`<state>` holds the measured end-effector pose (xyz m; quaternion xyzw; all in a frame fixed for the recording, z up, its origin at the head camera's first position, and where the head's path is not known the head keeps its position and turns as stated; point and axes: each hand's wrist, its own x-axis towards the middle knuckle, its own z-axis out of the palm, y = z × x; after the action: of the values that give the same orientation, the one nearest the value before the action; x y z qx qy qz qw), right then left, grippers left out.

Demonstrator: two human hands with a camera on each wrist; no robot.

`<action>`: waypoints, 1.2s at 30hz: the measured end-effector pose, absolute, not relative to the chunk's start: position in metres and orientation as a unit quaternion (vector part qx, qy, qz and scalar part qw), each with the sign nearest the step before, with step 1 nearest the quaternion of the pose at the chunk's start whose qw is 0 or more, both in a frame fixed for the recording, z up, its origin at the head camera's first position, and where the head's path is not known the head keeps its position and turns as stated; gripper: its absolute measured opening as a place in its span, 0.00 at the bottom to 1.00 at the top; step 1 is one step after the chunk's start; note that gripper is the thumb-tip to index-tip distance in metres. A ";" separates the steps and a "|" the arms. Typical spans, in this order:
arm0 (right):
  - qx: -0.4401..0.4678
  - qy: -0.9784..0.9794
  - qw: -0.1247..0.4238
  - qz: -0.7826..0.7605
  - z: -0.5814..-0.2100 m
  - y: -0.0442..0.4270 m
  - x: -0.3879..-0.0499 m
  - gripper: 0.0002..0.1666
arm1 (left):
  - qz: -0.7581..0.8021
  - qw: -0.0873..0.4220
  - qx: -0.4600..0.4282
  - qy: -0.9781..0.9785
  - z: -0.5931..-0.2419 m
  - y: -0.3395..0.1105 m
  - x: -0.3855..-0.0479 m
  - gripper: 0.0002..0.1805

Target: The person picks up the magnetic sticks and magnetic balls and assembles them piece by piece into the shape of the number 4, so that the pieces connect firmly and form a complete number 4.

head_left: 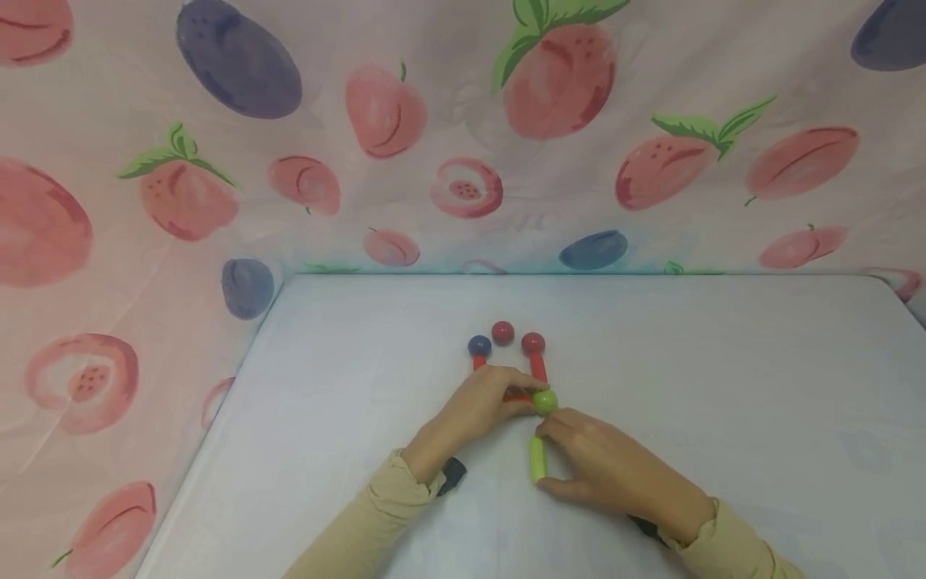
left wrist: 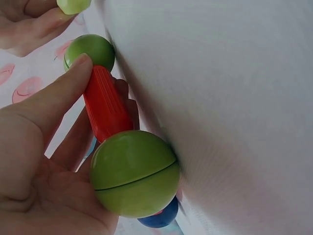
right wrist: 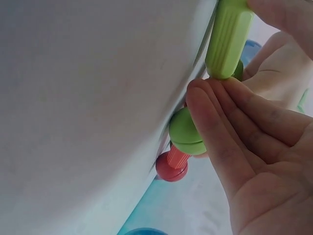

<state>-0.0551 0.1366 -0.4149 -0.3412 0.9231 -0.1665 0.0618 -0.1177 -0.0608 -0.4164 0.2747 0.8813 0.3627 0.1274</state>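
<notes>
A figure of coloured balls and rods lies on the white table. My left hand (head_left: 481,406) pinches a green ball (head_left: 545,402) where a red rod (left wrist: 107,105) joins it, the thumb on the near side. At that rod's other end sits a second green ball (left wrist: 134,171), which the left hand hides in the head view. Thumb and fingertips of my right hand (head_left: 604,462) hold a light-green rod (head_left: 538,459) by its two ends, just short of the first green ball and apart from it.
Beyond the hands, a red rod (head_left: 538,368) runs to a red ball (head_left: 533,343), and another red rod (head_left: 479,363) to a blue ball (head_left: 479,346). A loose red ball (head_left: 502,332) lies between them. Fruit-printed cloth (head_left: 463,121) hangs behind the table (head_left: 723,362).
</notes>
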 end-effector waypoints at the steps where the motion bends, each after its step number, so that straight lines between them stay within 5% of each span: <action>1: -0.341 0.923 0.060 -0.167 -0.415 0.137 -0.056 0.31 | 0.361 0.126 0.276 0.882 -0.417 -0.061 -0.118 0.19; 36: -0.334 0.928 0.008 -0.163 -0.418 0.149 -0.066 0.34 | 0.355 0.129 0.274 0.885 -0.418 -0.061 -0.118 0.20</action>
<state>-0.0657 0.1490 -0.4176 -0.3342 0.9282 -0.1631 0.0078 -0.1182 -0.0605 -0.4182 0.2735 0.8845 0.3552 0.1290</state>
